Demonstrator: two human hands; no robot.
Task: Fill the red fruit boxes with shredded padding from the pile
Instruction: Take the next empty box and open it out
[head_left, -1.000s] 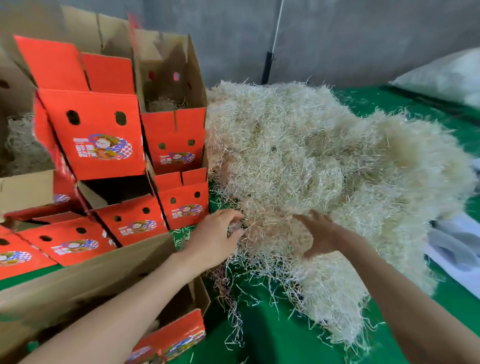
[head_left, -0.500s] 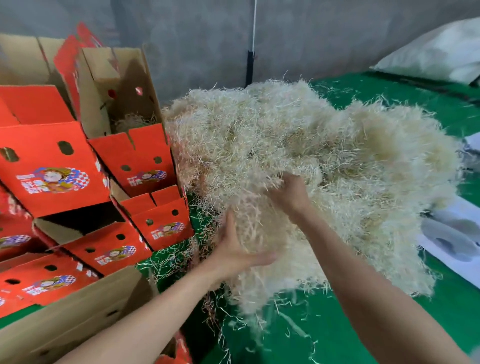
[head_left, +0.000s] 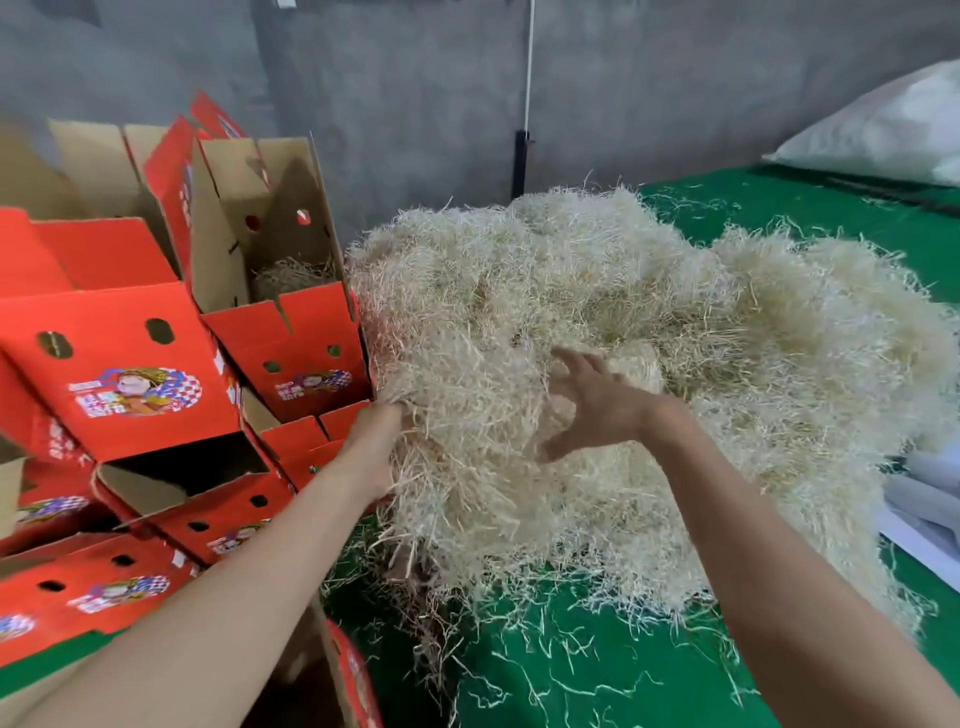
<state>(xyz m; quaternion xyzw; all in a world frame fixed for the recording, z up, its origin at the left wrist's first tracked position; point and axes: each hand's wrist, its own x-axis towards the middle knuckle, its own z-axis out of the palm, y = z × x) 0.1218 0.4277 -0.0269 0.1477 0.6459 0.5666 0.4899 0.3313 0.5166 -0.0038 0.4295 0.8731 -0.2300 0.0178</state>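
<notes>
Reaching into the near left edge of the pile of shredded padding (head_left: 649, 322), the left hand (head_left: 371, 447) has its fingers buried in the strands, so I cannot tell whether they grip. The right hand (head_left: 597, 405) hovers against the pile's middle, fingers spread wide, holding nothing. The pile lies on the green table (head_left: 597, 675), touching the stacked red fruit boxes (head_left: 119, 374) on the left. One open box (head_left: 291, 332) holds a little padding.
</notes>
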